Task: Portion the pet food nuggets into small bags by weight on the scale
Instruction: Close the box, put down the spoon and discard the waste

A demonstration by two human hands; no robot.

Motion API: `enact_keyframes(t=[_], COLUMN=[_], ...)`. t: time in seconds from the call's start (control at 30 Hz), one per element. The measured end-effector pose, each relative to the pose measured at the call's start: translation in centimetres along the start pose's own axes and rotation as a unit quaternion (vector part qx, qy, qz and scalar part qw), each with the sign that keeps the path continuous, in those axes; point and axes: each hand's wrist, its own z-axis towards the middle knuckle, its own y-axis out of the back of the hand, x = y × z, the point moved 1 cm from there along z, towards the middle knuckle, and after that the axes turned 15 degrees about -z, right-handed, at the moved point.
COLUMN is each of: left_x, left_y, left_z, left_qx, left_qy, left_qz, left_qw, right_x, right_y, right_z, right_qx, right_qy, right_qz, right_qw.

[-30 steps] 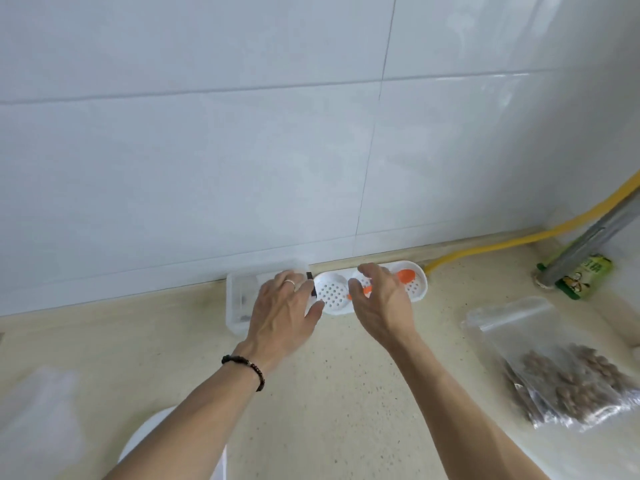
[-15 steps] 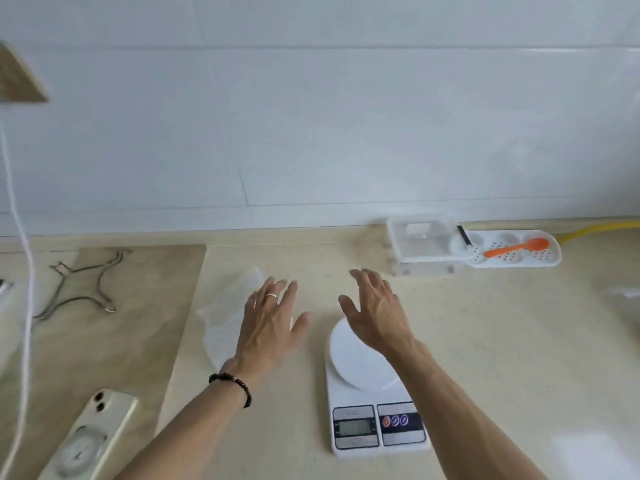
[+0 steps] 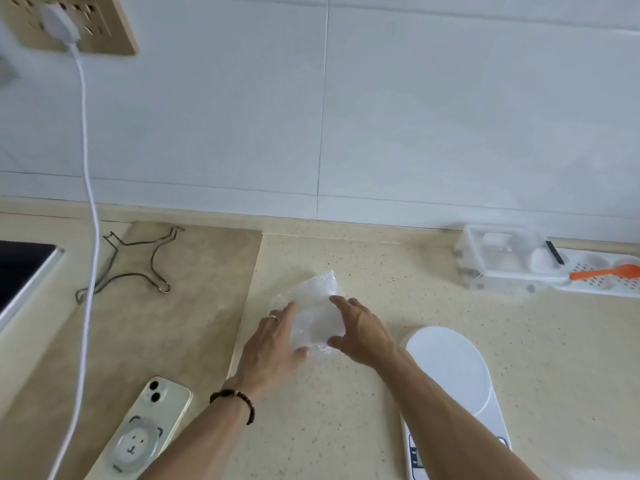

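While no nuggets are in view, a crumpled clear plastic bag (image 3: 313, 311) is being handled on the speckled beige bench (image 3: 346, 427), presumably to get it open before weighing. Left hand (image 3: 273, 344): fingers extended, laid on the bag's left edge, thumb at its near corner. Right hand (image 3: 360, 329): fingers loosely spread, touching the bag's right side, thumb at the near edge. A firm pinch cannot be confirmed for either hand. The bag is bracketed between both hands, flat on the bench. The white digital kitchen scale (image 3: 450, 368) is just right of the right forearm, platform bare, so the bag can likely be moved across quickly. An orange plastic spoon (image 3: 606, 273) is parked on a white perforated tray (image 3: 595, 285) far right, untouched.
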Motion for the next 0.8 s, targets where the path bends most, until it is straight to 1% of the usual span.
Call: enact_keyframes(t=[0.07,0.13,0.23,0.33,0.47,0.53,0.6,0.67,0.7,0.8], left_x=[-0.2,-0.9,-3.9,-7.7,-13.7,-17.2,-20.5,-23.5,-24.8,-28.2], left_y=[0.4,0.5,0.6,-0.2,-2.2,-3.7,-5.7,-7.9,-9.0,-12.7], left_z=[0.2,0.6,0.8,0.2,-2.0,-4.2,-7.0,-10.7,-12.9,-20.3], left_qx=[-0.015,-0.012,0.016,0.052,0.128,0.165,0.202,0.236,0.253,0.327], left_qy=[-0.009,-0.006,-0.015,-0.036,-0.054,-0.064,-0.084,-0.109,-0.115,-0.119], left_qz=[-0.054,-0.117,-0.179,-0.261,-0.375,-0.404,-0.417,-0.401,-0.395,-0.386], left_qw=[0.998,0.993,0.984,0.963,0.916,0.898,0.882,0.878,0.876,0.854], right_x=[-0.1,-0.5,-1.7,-3.4,-6.2,-7.6,-8.7,-9.6,-9.9,-10.0], right_y=[-0.1,0.4,2.3,4.5,6.2,6.5,6.4,5.9,5.4,3.2], right_z=[-0.6,-1.6,-3.7,-6.9,-13.6,-18.0,-23.0,-28.7,-31.7,-41.3], right_qx=[-0.010,-0.021,-0.059,-0.121,-0.199,-0.239,-0.281,-0.322,-0.338,-0.379], right_qy=[-0.033,-0.072,-0.123,-0.166,-0.225,-0.259,-0.301,-0.343,-0.363,-0.427], right_qz=[0.062,0.146,0.223,0.272,0.335,0.353,0.361,0.368,0.370,0.375], right_qw=[0.997,0.986,0.965,0.940,0.893,0.867,0.836,0.802,0.785,0.730])
